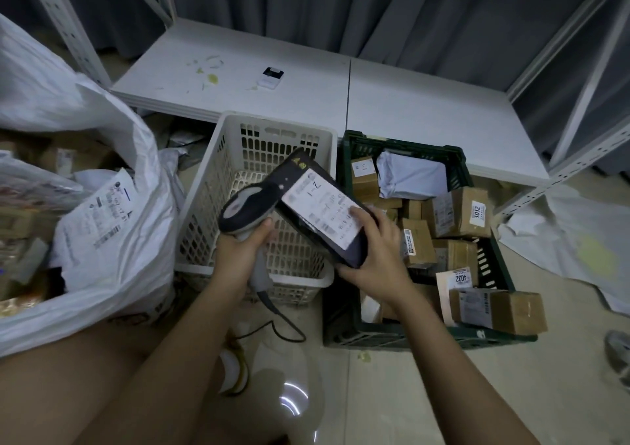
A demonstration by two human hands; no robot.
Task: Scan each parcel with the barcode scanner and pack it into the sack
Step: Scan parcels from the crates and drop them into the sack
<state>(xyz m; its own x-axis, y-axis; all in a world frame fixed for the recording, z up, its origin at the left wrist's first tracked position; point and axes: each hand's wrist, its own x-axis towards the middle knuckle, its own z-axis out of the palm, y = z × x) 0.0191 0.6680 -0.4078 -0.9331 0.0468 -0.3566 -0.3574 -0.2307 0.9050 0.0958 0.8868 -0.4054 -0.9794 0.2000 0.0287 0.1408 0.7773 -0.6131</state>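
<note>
My left hand [243,250] grips the handle of a grey and black barcode scanner [247,204], its head right beside a black parcel [300,192]. My right hand [373,253] holds that parcel by its near end, thumb on its white label, above a white basket [235,158]. The white sack [112,240] lies open at the left with a labelled white parcel [102,216] and cardboard boxes inside. A dark green crate [402,148] at the right holds several cardboard boxes and a white bag parcel [410,175].
A low white shelf board [409,104] runs behind the basket and crate, with a small black and white device [271,77] on it. Metal rack posts stand at both sides. The scanner's cable [286,322] trails on the tiled floor. Crumpled white sheeting [562,240] lies at the right.
</note>
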